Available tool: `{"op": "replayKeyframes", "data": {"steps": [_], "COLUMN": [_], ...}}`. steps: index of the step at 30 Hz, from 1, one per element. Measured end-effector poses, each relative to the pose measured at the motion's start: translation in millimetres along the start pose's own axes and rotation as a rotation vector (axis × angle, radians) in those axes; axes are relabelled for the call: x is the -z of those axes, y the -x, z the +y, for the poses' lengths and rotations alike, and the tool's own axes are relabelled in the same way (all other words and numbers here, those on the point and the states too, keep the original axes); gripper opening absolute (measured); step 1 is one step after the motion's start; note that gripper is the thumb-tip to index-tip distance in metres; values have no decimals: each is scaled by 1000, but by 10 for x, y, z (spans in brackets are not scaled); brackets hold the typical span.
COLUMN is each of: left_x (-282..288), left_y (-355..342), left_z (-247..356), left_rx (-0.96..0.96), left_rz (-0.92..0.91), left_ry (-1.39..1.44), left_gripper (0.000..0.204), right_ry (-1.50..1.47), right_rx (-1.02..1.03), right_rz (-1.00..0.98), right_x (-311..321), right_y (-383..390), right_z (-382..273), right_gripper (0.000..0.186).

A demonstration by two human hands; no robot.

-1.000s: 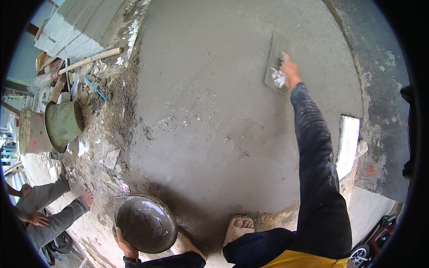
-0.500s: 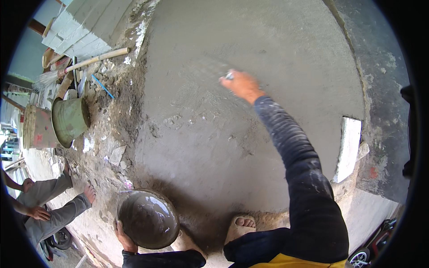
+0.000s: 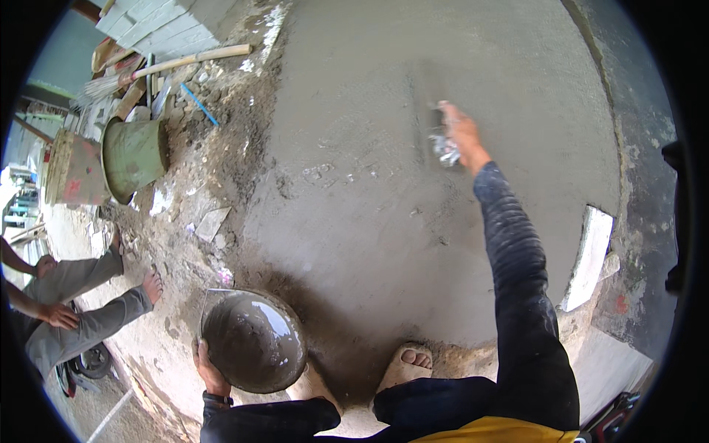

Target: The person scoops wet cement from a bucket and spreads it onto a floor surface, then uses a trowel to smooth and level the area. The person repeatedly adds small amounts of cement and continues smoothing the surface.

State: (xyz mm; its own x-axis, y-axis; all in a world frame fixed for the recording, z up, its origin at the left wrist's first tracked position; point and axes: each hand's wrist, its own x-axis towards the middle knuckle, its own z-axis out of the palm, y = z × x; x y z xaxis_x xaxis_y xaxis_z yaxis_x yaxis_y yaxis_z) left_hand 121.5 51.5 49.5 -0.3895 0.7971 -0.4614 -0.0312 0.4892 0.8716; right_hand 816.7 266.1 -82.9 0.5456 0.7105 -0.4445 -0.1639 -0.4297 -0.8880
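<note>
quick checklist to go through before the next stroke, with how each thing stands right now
1. Right hand on the trowel: ok, fingers around its handle.
2. Trowel blade flat on the cement: cannot tell, the blade is blurred.
3. Bucket steadied: ok, the left hand holds its side.
4. Cement smooth all over: not ok, lumps and rough patches show left of the trowel.
5. Co-worker's feet off the cement: ok, they are on the ground to the left.
6. Right sandal clear of wet cement: cannot tell, it is right at the near edge.
</note>
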Motion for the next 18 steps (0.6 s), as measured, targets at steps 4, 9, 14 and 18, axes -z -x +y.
{"op": "replayKeyframes", "data": {"steps": [4,9,14,18], "left_x": [-18,117,262,287], "left_y": [-28,-94,-138,-162], "left_z": [35,-40,-158,-163], "left_rx": [-15,-47,105,124], "left_rz": [-65,-169,-237,-150], "left_ry": [28,64,171,55], "left_gripper": [65,60,67,66], "right_ry": [474,1052,1014,902], "right_rx": [131,476,233,100], "right_rz": [-350,-435,52,499], "right_x": [-994,-1211,200,1494], "right_y": [495,1321,1361,1337], "right_z": [-14,214,387,716], "right_gripper": [69,69,67,67]}}
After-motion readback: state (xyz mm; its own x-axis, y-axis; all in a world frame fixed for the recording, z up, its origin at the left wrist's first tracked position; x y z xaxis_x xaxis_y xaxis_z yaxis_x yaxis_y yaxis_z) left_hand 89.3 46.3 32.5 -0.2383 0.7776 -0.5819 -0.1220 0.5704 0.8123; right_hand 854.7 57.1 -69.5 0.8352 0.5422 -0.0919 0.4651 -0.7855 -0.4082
